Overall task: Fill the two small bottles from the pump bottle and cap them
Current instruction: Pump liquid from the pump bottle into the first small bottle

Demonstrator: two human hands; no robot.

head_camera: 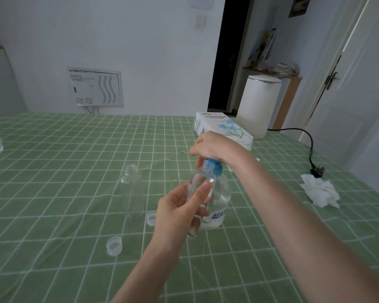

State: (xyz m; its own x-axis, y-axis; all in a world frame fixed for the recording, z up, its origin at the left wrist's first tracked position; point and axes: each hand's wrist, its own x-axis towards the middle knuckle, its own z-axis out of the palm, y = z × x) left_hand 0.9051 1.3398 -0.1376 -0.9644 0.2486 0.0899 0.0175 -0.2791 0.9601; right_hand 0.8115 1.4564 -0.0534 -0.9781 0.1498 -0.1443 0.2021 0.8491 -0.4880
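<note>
At table centre, above the green checked cloth, as I stand and look:

1. Left hand: wrapped around the first small bottle, thumb across the front. It holds the bottle off the table, tilted, with its open neck up against the spout.
2. Right hand: clenched over the blue pump head, fingers curled down round it, apparently pressing.
3. Pump bottle: stands on the cloth just behind the held bottle, clear, with liquid showing in it.
4. Second small bottle: upright on the cloth to the left, uncapped, apart from both hands. It looks empty.
5. Near cap and far cap: both lie loose on the cloth between the standing bottle and the left hand.
6. Further out: tissue box behind the right hand, crumpled tissue and a plug to the right.

Progress, by my reckoning: early. Filling of the first bottle is in hand, though how much has gone in I cannot tell through the clear plastic. Left to do: finish this fill, fill the second bottle, fit both caps.
</note>
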